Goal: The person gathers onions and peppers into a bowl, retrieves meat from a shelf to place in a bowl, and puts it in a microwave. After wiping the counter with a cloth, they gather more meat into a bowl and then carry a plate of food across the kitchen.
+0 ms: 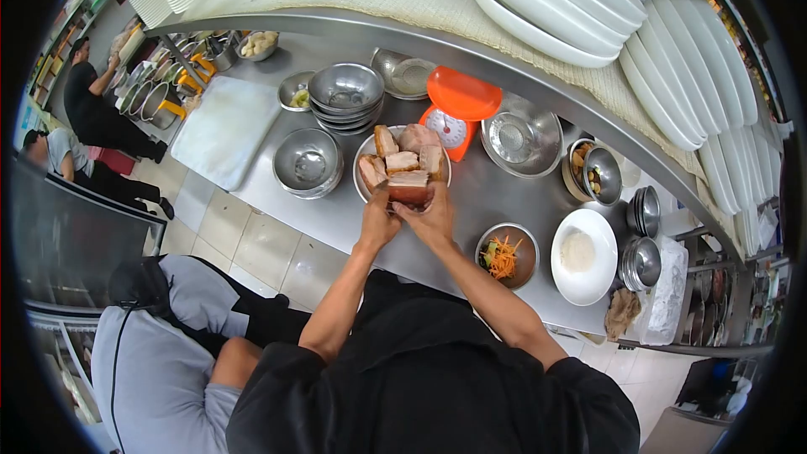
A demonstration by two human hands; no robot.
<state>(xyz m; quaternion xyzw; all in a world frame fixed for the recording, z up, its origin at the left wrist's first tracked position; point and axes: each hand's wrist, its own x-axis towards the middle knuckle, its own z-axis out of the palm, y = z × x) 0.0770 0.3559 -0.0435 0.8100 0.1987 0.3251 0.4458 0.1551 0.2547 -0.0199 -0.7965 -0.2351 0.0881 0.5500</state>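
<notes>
A round bowl (pixel 359 151) in front of me is piled with thick chunks of cooked pork belly (pixel 408 160), pale meat with browned rind. At its near edge sits a reddish-brown piece of pork belly (pixel 409 194), rind toward me. My left hand (pixel 380 220) is closed on the left end of this piece. My right hand (pixel 431 217) grips its right end, thumb along the lower side. The bowl's near rim is hidden behind my hands and the meat. Just behind the bowl stands an orange kitchen scale (pixel 458 109).
Stacked steel bowls (pixel 345 92) and a white cutting board (pixel 225 130) lie to the left. To the right are a bowl of shredded carrot (pixel 503 256) and a white plate (pixel 586 256). A shelf of white dishes (pixel 555 0) overhangs the counter. A person (pixel 168 345) bends close at my left.
</notes>
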